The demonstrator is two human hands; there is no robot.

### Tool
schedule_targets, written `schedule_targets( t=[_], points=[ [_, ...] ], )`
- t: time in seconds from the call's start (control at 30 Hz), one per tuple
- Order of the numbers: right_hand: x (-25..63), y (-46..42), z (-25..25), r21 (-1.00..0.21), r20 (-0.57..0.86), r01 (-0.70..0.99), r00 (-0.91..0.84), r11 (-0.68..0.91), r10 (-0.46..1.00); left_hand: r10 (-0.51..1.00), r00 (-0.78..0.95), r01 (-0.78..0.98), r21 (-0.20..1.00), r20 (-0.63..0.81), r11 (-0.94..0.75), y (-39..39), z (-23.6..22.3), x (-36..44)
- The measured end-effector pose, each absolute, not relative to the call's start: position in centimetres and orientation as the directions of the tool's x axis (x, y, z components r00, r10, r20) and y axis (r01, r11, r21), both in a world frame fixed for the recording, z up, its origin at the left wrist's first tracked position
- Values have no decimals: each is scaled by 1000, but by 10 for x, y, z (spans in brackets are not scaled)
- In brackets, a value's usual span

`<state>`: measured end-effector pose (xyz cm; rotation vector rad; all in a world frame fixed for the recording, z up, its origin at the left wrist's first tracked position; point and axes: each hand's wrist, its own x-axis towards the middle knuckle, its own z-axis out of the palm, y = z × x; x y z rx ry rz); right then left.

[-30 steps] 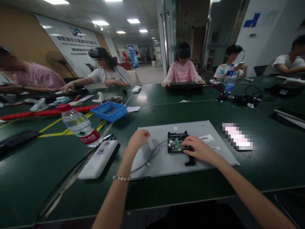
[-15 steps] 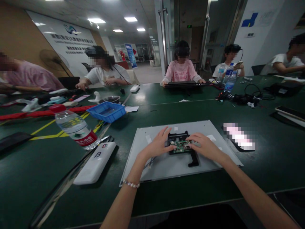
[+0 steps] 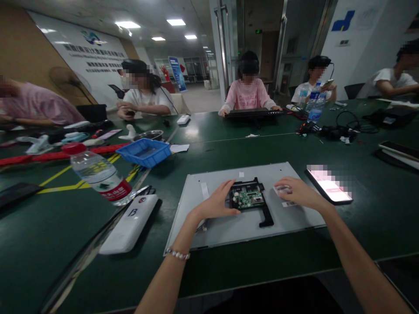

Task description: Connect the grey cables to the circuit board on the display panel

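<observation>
A green circuit board [image 3: 250,199] sits in a black plastic bracket [image 3: 267,216] on a flat grey-white panel [image 3: 225,233]. My left hand [image 3: 218,201] rests at the bracket's left edge, thumb and fingers spread apart around it, with a beaded bracelet on the wrist. Right of the bracket, my right hand [image 3: 299,192] hovers low over the panel with curved fingers. A whitish patch shows between its thumb and fingers; whether it is a label on the panel or something loose, I cannot tell. Thin cables [image 3: 204,224] lie partly hidden beneath my left hand.
Left of the panel are a white power bank [image 3: 131,226] marked 13 and a leaning water bottle [image 3: 101,176]. Behind stands a blue tray [image 3: 145,152]. A lit phone [image 3: 330,185] lies to the right. Several people sit around the green table [image 3: 209,150].
My right hand has moved right, off the circuit board and over the panel. My left hand stays by the bracket. A person across the table has drawn their hands together.
</observation>
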<state>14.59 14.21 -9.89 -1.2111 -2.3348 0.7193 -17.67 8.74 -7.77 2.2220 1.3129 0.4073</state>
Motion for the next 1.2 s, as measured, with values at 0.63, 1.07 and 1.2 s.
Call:
schedule_targets(
  t=[0.63, 1.07, 1.2],
  points=[
    [127, 158, -84, -451, 167, 760, -444, 469, 880, 896, 444, 761, 540, -30, -360, 91, -88, -180],
    [14, 216, -78, -116, 119, 671, -723, 733, 681, 899, 438, 731, 578, 9, -362, 89, -92, -181],
    [14, 214, -80, -76, 127, 682, -717, 728, 685, 893, 451, 725, 579, 11, -373, 89, -92, -181]
  ],
)
